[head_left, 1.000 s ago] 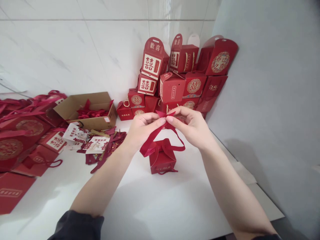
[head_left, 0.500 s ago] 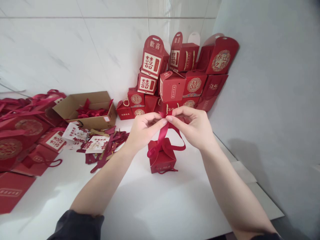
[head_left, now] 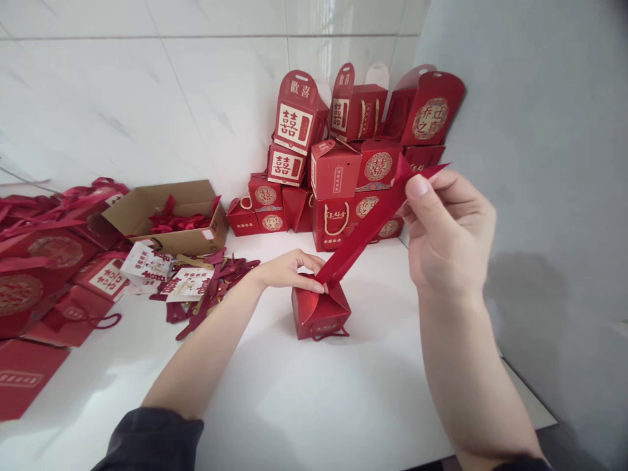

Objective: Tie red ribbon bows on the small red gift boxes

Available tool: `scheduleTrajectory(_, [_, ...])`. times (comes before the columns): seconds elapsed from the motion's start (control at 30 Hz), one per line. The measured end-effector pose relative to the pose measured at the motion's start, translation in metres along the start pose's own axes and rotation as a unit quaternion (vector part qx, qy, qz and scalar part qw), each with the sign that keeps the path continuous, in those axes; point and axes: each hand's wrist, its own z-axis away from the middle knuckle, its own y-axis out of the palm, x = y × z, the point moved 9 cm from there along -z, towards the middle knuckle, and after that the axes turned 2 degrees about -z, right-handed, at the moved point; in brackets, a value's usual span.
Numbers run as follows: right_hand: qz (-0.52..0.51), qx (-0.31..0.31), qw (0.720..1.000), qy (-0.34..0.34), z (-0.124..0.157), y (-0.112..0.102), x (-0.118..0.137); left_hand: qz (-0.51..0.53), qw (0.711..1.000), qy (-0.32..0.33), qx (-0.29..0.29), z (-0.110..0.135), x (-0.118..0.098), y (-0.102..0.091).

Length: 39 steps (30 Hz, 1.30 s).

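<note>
- Pinching at both ends of the red ribbon (head_left: 366,241): upper end nipped between thumb and fingers of the raised right hand (head_left: 449,239); lower end held by thumb and fingertips of the left hand (head_left: 293,269), on top of the small box (head_left: 326,311).
- Whether a box flap is also caught by the left hand cannot be told.
- Small box is stood upright mid-desk (head_left: 314,405), well in from the right edge.
- Ribbon judged light, soft, slippery; best taken near its ends, pinched flat.
- Box judged light, thin card, easily dented; best steadied by its sides.
- Cord (head_left: 334,335) is hung loose at the box front; could be snagged.
- Gift boxes (head_left: 338,180) are stacked at the back right corner; reach rearward is limited.
- Cardboard carton (head_left: 193,240) is set near the back edge; white cards (head_left: 189,285) and straps (head_left: 228,278) are heaped before it.
- More red boxes (head_left: 53,275) are piled toward the left edge, well apart from both hands.
</note>
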Motion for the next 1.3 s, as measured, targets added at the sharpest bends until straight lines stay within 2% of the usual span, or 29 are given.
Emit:
scheduleTrajectory(0.13, [0.055, 0.001, 0.998, -0.010, -0.001, -0.004, 0.002, 0.003, 1.000, 0.004, -0.004, -0.004, 0.018, 0.004])
scheduleTrajectory(0.27, [0.061, 0.032, 0.998, -0.005, 0.003, 0.005, 0.001, 0.000, 1.000, 0.011, -0.008, -0.008, 0.024, 0.012])
scheduleTrajectory(0.37, [0.053, 0.047, 0.997, 0.009, 0.008, 0.013, -0.001, 0.053, 0.998, 0.015, -0.001, -0.010, 0.021, 0.023])
scheduleTrajectory(0.5, [0.027, 0.044, 0.998, 0.027, 0.009, 0.017, -0.005, 0.157, 0.987, -0.012, 0.010, -0.013, 0.027, 0.039])
scheduleTrajectory(0.63, [0.009, 0.048, 0.998, 0.047, 0.007, 0.018, -0.009, 0.203, 0.978, -0.027, 0.034, -0.017, 0.034, 0.054])
scheduleTrajectory(0.73, [0.000, 0.034, 0.999, 0.042, 0.005, 0.015, -0.007, 0.218, 0.975, -0.030, 0.039, -0.019, 0.035, 0.060])
scheduleTrajectory(0.83, [-0.005, -0.006, 1.000, 0.016, 0.004, 0.007, -0.003, 0.234, 0.971, -0.037, 0.035, -0.020, 0.036, 0.062])
scheduleTrajectory(0.97, [0.056, 0.002, 0.998, 0.001, 0.004, 0.007, -0.002, 0.211, 0.977, -0.015, 0.040, -0.021, 0.031, 0.061])
scheduleTrajectory(1.07, [0.080, 0.008, 0.997, -0.007, 0.005, 0.008, -0.001, 0.152, 0.987, 0.017, 0.040, -0.021, 0.025, 0.057])
scheduleTrajectory(1.2, [0.040, 0.011, 0.999, 0.007, 0.005, 0.007, -0.001, 0.078, 0.995, 0.040, 0.055, -0.023, 0.019, 0.056])
scheduleTrajectory(1.3, [0.005, 0.014, 1.000, 0.015, 0.006, 0.006, 0.001, 0.085, 0.994, 0.048, 0.045, -0.025, 0.020, 0.054])
